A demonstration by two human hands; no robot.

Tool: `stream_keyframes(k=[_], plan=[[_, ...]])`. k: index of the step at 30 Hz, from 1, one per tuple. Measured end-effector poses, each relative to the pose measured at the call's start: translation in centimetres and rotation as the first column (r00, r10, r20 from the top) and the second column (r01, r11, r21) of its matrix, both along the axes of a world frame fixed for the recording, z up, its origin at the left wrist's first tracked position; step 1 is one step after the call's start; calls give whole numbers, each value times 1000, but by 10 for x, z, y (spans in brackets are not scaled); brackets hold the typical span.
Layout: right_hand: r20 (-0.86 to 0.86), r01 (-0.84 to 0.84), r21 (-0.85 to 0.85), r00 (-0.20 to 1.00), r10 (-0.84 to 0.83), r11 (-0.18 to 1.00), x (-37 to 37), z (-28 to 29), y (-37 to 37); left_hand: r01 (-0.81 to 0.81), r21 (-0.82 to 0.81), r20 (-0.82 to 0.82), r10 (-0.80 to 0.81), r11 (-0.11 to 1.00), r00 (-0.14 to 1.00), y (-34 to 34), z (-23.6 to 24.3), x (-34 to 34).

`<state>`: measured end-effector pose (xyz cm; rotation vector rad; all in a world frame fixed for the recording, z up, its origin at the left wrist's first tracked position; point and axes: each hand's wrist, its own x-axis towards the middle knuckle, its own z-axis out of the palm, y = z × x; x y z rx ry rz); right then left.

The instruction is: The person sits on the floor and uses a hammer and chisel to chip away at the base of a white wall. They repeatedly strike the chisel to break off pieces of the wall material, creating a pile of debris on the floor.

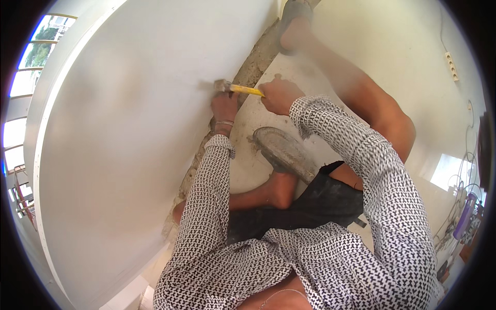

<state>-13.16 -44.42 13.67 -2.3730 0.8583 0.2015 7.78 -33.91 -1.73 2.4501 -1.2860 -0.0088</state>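
My right hand (pixel 281 98) grips a hammer with a yellow handle (pixel 246 90), its metal head (pixel 222 86) held just above my left hand (pixel 223 107). The fingers of that left hand are curled at a rough, broken concrete strip (pixel 258 59) along the foot of the white wall (pixel 119 119); what they hold is hidden behind the hammer. Whether the head touches anything I cannot tell. A dusty sandal sole (pixel 284 152) lies on the pale floor (pixel 248 165) below my right hand, by my bent leg (pixel 279 194).
My other leg (pixel 377 108) stretches toward the top, foot in a dark sandal (pixel 293 18). On the right are a power strip (pixel 451 66), hanging cables (pixel 467 155) and a purple cylindrical object (pixel 465 216). A barred opening (pixel 36 57) shows at the far left.
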Motion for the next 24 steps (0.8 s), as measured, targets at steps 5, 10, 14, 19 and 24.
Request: stream_keyframes(k=[5,10,14,19,24], plan=[[337,76,-21,939,-64,997,7,94,17,-24,0,-51,24,1000,998,13,-2,4],[448,127,99,880,-159,987,14,71,13,15,-90,-2,-15,996,1000,12,-12,10],[227,147,-79,966,-125,986,-7,-42,-21,49,4,-28,-48,999,998,-4,-10,2],[523,432,72,751,-403,899,-13,42,-19,-24,-58,-30,22,998,999,9,-3,11],[700,506,44,600,-388,861,-24,40,-56,-39,-55,-50,37,998,998,-12,30,-6]])
